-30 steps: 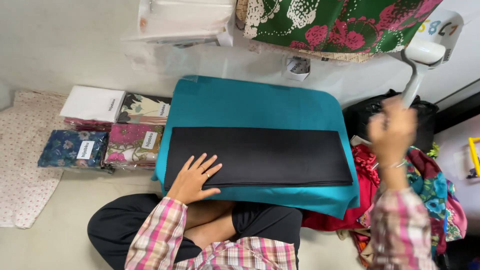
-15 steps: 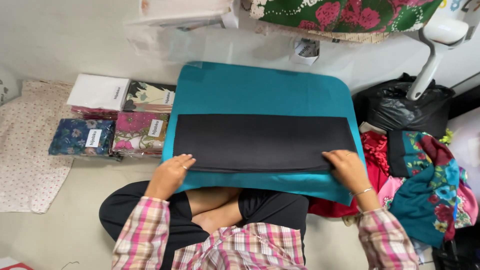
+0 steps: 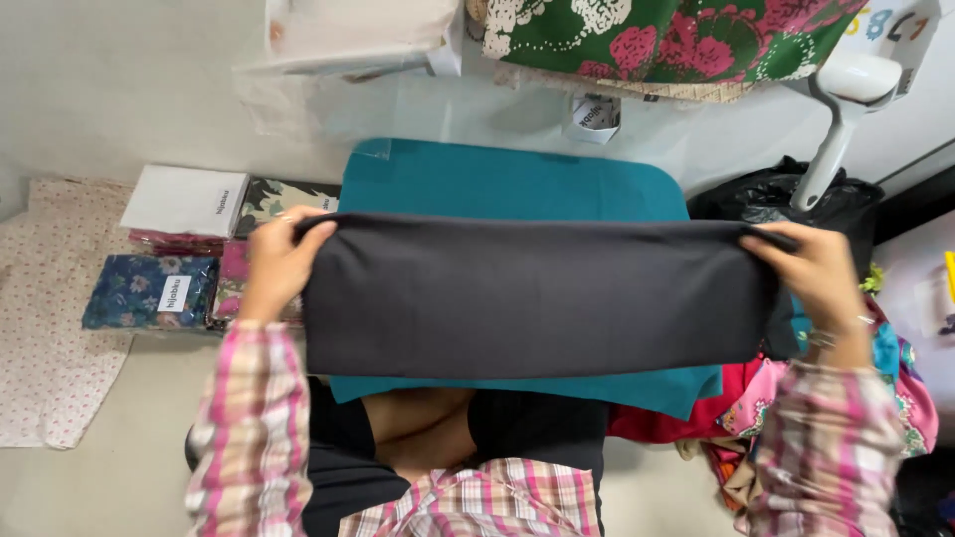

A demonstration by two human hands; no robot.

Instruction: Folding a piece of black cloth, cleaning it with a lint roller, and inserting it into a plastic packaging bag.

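A folded dark grey cloth (image 3: 537,293) is lifted and stretched flat between both hands, above a teal padded board (image 3: 517,184) that rests over my crossed legs. My left hand (image 3: 277,264) grips the cloth's left end, fingers curled over the top edge. At the right end my right hand (image 3: 808,270) pinches the cloth the same way. The cloth hides the middle of the board; the board's far part and near edge show.
Packaged patterned fabrics (image 3: 149,293) and a white packet (image 3: 184,199) lie on the floor at left, beside a dotted cloth (image 3: 45,328). A heap of colourful cloths (image 3: 846,398) and a black bag (image 3: 766,199) sit at right. A white iron (image 3: 851,89) and floral fabric (image 3: 667,40) are behind.
Both hands took hold of the dark cloth's ends and lifted it off the teal board toward me; a second ago the right hand was raised at the right, away from the cloth.
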